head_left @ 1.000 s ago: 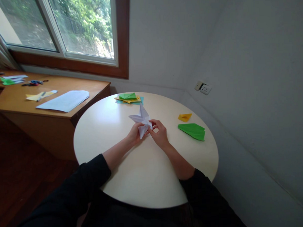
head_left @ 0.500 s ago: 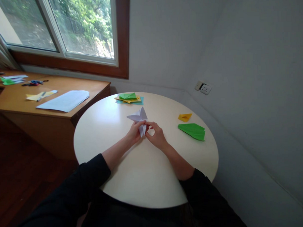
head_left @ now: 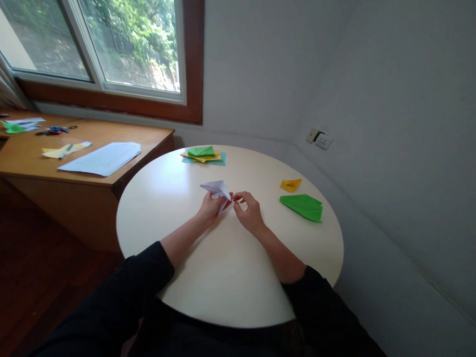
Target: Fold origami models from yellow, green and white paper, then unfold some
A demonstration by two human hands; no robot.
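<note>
A white origami figure (head_left: 218,187) is above the middle of the round table, its folded flaps spreading up and to the left. My left hand (head_left: 210,206) is closed around its lower part, with thumb in front and fingertips showing at the right side. A narrow white point sticks out below that thumb. Just right of the paper is my right hand (head_left: 248,211), its fingers curled and the thumb and forefinger slightly apart. Those fingertips lie close to the paper's right edge; whether they touch it is too small to tell.
On the round white table (head_left: 226,283) stand a stack of folded coloured papers (head_left: 201,154) at the back, a small yellow folded paper (head_left: 291,185) and a green paper plane (head_left: 302,206) at right. A wooden desk (head_left: 143,137) at left carries white sheets (head_left: 102,159) and scissors (head_left: 56,130).
The white origami figure has tilted over to the right and lower in my left hand. My right hand has drawn slightly right, away from the paper's lower points.
</note>
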